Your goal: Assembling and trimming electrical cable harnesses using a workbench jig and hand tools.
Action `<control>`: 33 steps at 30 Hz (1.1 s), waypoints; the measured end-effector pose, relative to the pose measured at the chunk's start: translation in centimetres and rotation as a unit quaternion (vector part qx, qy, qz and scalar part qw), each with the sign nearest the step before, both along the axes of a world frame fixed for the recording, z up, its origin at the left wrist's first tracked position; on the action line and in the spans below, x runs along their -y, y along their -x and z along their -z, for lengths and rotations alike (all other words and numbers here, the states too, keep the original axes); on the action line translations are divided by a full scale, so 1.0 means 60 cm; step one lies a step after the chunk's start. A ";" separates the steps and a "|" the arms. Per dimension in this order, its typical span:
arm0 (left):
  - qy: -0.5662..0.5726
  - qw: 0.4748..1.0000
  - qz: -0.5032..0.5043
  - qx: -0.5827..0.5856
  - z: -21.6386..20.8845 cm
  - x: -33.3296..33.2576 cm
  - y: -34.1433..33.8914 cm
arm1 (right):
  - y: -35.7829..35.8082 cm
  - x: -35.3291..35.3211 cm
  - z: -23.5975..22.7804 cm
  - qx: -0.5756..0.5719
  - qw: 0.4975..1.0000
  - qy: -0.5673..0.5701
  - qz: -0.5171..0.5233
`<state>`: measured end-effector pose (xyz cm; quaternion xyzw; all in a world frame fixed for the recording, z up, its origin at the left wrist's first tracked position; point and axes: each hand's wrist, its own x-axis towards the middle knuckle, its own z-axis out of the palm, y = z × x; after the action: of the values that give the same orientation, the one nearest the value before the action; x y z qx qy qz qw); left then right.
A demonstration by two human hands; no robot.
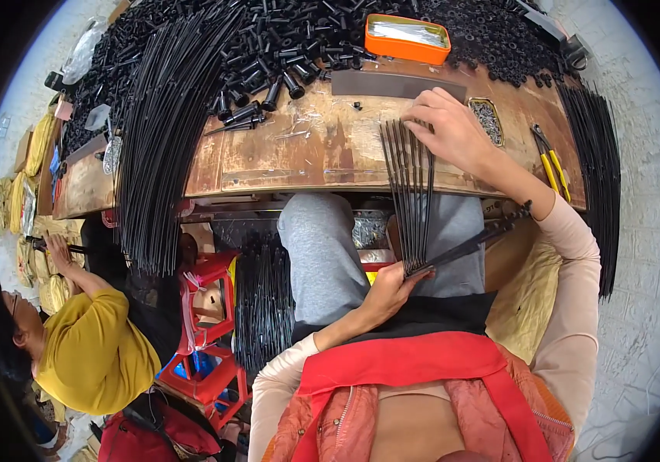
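A fan of thin black rods (407,185), much like umbrella ribs, reaches from my lap up over the table edge. Their lower ends are gathered in my left hand (386,299), whose fingers are wrapped round them. From that same fist a darker bundle of black rods (476,240) slants up to the right. My right hand (453,132) is above the table at the top of the fan, its fingers bent in a pinch at the rod tips. Whether a small part sits between those fingertips is hidden.
On the wooden table (268,165) lie heaped black plastic parts (291,58), long black rods (172,131), an orange tin (407,52), a tray of small metal pieces (487,122) and yellow-handled pliers (552,162). Red stools (218,346) and a yellow-shirted person (99,350) are at left.
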<state>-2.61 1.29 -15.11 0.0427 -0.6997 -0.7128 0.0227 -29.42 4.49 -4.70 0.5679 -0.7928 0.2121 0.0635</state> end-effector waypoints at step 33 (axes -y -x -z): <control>-0.121 0.989 0.085 0.008 -0.099 0.035 -0.031 | -0.023 -0.074 -0.147 0.680 0.705 0.105 -0.173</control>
<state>-0.73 -0.82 -9.20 -0.0089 -0.6094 -0.7913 -0.0489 -28.02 8.91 4.10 0.3866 -0.4815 0.6301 -0.4709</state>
